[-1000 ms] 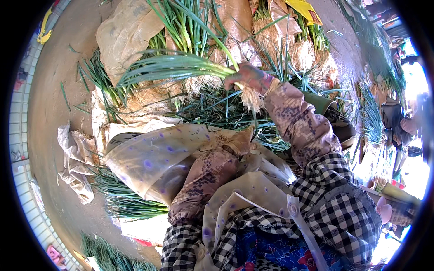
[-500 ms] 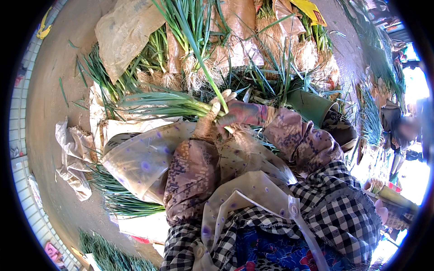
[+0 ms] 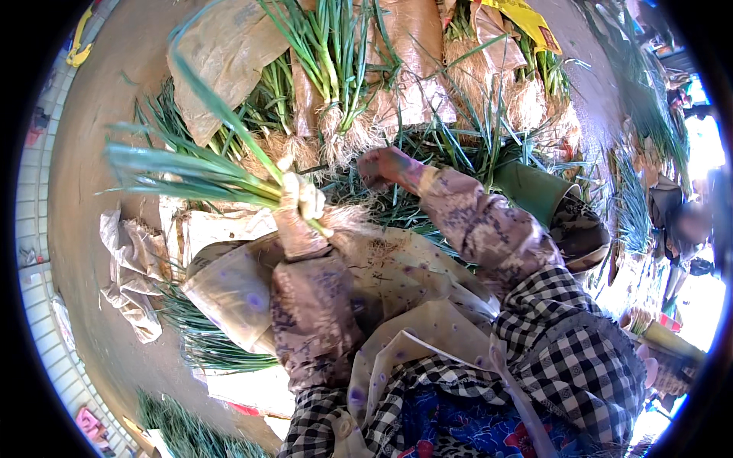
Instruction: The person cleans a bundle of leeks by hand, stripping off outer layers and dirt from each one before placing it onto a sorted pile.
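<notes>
My left hand [image 3: 301,200], in a pale glove, is closed round a bunch of green onions [image 3: 221,177]. Their long leaves fan out to the left, one stalk [image 3: 240,131] bends up and away, and the stringy roots [image 3: 351,219] stick out on the right. Apart from the bunch, my right hand [image 3: 382,168], in a dark patterned glove, hangs over the loose green leaves [image 3: 443,145]. Its fingers point down and are blurred, so whether they hold anything is hidden. A clear spotted plastic apron [image 3: 412,267] covers my lap beneath both hands.
Rooted bunches of green onions [image 3: 336,76] lie along the far side, partly under brown sacking [image 3: 412,53]. A green boot [image 3: 527,187] stands at right. More onions [image 3: 217,336] and a crumpled pale sack [image 3: 130,275] lie at left. A person [image 3: 687,221] is at far right.
My hands have parted. The left has moved left with the onion bunch, and the single stalk now leans left with it. The right has come off the bunch, up over the leaves.
</notes>
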A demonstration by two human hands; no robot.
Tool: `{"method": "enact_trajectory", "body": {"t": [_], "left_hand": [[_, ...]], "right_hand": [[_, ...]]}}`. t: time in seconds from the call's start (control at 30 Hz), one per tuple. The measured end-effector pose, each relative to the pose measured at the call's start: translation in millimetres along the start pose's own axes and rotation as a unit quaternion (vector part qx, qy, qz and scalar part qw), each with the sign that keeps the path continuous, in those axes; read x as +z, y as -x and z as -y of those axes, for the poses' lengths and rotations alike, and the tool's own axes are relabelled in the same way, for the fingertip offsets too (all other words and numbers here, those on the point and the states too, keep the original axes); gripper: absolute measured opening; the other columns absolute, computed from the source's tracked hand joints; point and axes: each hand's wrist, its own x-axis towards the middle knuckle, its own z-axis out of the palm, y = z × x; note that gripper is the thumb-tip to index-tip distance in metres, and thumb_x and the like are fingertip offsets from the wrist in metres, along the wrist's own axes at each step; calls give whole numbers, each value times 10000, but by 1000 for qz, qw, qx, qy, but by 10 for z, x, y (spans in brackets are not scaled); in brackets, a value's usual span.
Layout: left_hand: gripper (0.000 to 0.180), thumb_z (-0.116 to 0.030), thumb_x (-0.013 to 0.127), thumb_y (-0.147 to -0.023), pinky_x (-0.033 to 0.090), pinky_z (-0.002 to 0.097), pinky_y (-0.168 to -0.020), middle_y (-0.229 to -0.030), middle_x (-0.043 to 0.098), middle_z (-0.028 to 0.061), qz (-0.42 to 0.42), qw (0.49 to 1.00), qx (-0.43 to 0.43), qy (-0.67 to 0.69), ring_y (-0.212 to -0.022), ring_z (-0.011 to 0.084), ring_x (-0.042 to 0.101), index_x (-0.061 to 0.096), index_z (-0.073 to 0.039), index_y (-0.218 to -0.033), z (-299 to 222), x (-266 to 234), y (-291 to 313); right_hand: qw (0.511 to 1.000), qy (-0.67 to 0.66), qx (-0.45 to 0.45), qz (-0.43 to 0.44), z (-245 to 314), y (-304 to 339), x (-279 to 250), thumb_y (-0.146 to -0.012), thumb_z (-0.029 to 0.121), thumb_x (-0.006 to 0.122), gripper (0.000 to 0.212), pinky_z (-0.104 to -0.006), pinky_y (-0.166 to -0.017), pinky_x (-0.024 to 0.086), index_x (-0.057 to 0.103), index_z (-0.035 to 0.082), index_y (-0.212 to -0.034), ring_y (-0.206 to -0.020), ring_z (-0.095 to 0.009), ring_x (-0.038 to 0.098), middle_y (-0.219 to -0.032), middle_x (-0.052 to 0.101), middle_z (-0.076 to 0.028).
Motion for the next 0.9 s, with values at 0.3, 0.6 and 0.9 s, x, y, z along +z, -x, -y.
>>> {"method": "enact_trajectory", "body": {"t": [0.3, 0.6, 0.9], "left_hand": [[452, -106, 486, -865, 358, 181, -410, -756, 525, 41, -25, 991, -129, 25, -461, 34, 374, 303, 9, -1261, 89, -140, 54], [324, -78, 599, -797, 453, 184, -492, -872, 615, 77, -106, 945, -209, -227, -658, 118, 574, 522, -2, -1102, 574, -149, 143], [282, -40, 614, -758, 407, 222, -340, -708, 584, 73, -212, 929, -244, -182, -430, 139, 508, 545, 8, -1026, 608, -30, 274]], "right_hand": [[982, -27, -64, -175, 211, -487, 441, -771, 174, 647, 177, -250, -356, 341, 564, 18, -759, -420, -112, 453, -562, 508, -32], [930, 301, -200, -74, 234, 675, 517, -813, 209, 535, 244, -304, -578, 469, 529, 22, -970, -629, -234, 552, -747, 576, -92], [836, 346, -361, -226, 494, 751, 227, -747, 198, 662, 267, -244, -475, 423, 575, 12, -917, -573, -145, 539, -726, 563, -71]]}}
